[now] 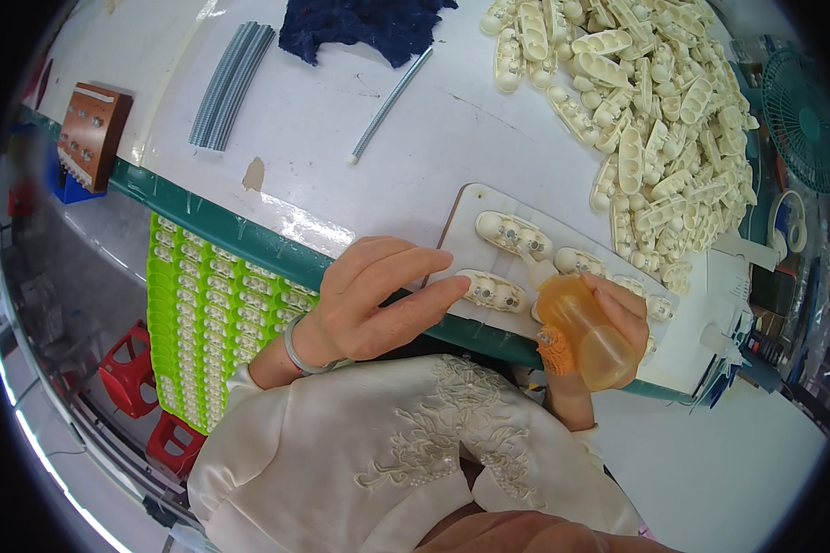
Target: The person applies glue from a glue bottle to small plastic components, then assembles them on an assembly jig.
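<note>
Casings [631,158] lie heaped beyond right hand [625,311] gripping an amber bottle [581,323], left hand [364,300] loosely spread.

- The right hand [623,318] grips a squeeze bottle [576,323] of amber liquid, its nozzle slanting toward the cream casings [515,232] on a white board [471,210].
- The left hand [369,300], fingers loosely bent, has its fingertips at the near-left casing; contact is unclear.
- More casings heap in a pile [659,120] at the tabletop's [309,138] far right.
- A dark blue cloth [360,28], bundled grey-blue rods [231,88] and a single rod [389,106] lie farther left.
- A lime-green tray [163,313] holds rows of pieces beyond the edge.
</note>
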Motion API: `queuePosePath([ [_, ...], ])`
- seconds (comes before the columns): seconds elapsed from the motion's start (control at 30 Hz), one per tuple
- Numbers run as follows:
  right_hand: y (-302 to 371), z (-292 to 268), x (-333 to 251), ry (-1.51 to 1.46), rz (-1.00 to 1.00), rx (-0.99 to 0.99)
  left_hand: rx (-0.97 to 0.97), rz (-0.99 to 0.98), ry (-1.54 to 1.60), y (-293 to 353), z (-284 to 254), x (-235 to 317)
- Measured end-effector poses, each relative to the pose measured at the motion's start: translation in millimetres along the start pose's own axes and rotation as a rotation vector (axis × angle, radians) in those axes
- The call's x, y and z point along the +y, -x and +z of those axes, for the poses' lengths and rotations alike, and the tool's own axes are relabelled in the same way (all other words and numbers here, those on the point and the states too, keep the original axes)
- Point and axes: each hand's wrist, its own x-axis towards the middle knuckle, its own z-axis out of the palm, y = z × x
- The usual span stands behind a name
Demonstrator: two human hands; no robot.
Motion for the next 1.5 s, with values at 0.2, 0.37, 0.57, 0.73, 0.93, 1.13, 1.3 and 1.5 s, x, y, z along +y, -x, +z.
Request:
queuePosePath([
  [0.2, -0.7, -0.9, -1.2, -0.007, 0.005, -0.037, 0.04, 0.011, -0.016, -3.8, 0.8, 1.0],
  [0.37, 16.1, -20.7, -1.9, 0.111, 0.01, -0.033, 0.037, -0.02, -0.025, -2.5, 0.8, 1.7],
  [0.57, 27.0, -33.2, 2.3, 0.237, 0.009, -0.058, 0.048, -0.051, -0.036, -0.7, 0.3, 1.8],
  [0.73, 26.1, -30.8, 4.9, 0.171, -0.016, -0.111, 0.021, -0.068, -0.051, -1.4, 0.1, 2.6],
  [0.93, 23.2, -27.7, 7.0, 0.202, -0.07, -0.131, 0.003, -0.081, -0.064, -1.8, -0.2, 3.9],
  [1.13, 32.9, -35.9, 8.2, 0.178, -0.039, -0.08, 0.036, -0.099, -0.059, -1.8, 1.5, 4.9],
  [1.3, 27.5, -35.3, 7.3, 0.194, -0.044, -0.141, 0.017, -0.11, -0.075, -3.6, 0.0, 6.5],
  [1.5, 28.8, -34.8, 1.0, 0.179, -0.058, -0.031, 0.019, -0.11, -0.077, -1.4, 2.3, 5.0],
])
